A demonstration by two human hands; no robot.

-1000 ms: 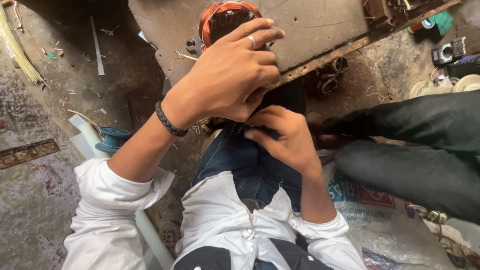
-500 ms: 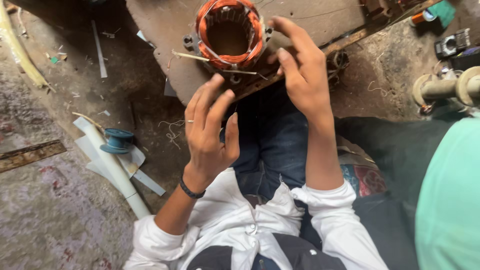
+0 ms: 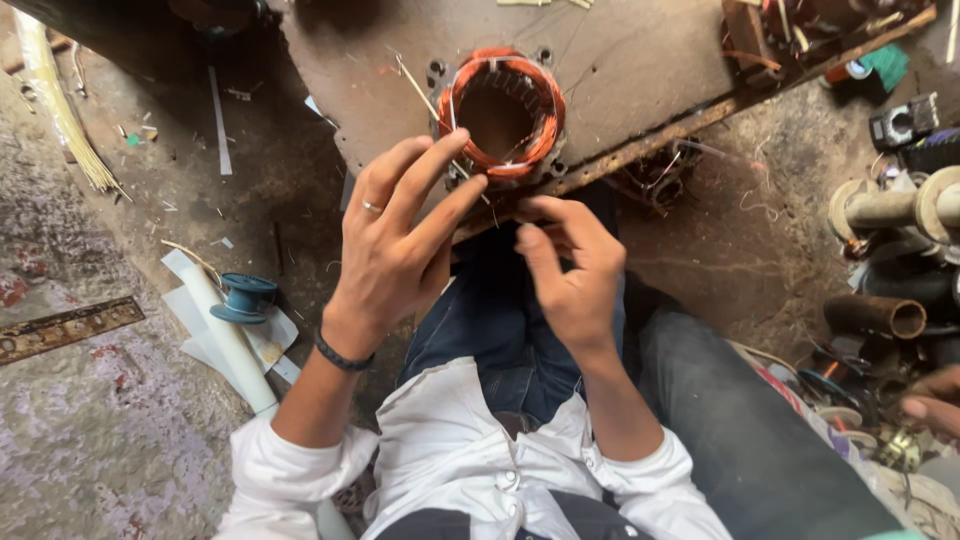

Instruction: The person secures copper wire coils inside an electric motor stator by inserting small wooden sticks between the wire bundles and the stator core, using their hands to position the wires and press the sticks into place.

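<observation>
Two hands: both are working at the near edge of a rusty metal surface point(image 3: 640, 70), over the person's lap in blue jeans point(image 3: 500, 330).
Stator: a round motor stator point(image 3: 500, 112) is lying on the surface near its front edge, wound with glossy orange copper coil, pale tie strands crossing it, dark slotted steel showing inside the ring.
Axis: its bore is facing straight up toward the camera, so the long axis is standing upright off the surface.
Left hand: the left hand point(image 3: 400, 245) is wearing a ring and a dark wristband, fingers fanned apart, the fingertips touching the stator's near rim.
Right hand: the right hand point(image 3: 570, 270) is just beside the rim, thumb and forefinger pressed together; it may be pinching a fine strand, but I cannot tell.
Thin stick: a pale sliver point(image 3: 425, 95) is slanting across the stator's left side.
Floor, left: a blue spool point(image 3: 240, 298) is sitting by a white pipe point(image 3: 225, 335) on stained concrete, paper scraps under them.
Right side: rusty tubes point(image 3: 880, 315) and wire tangles are crowding the floor, well apart from the stator.
Another person: someone's hand point(image 3: 935, 400) is showing at the right edge.
Obstruction: the left fingers are covering part of the stator's lower rim.
</observation>
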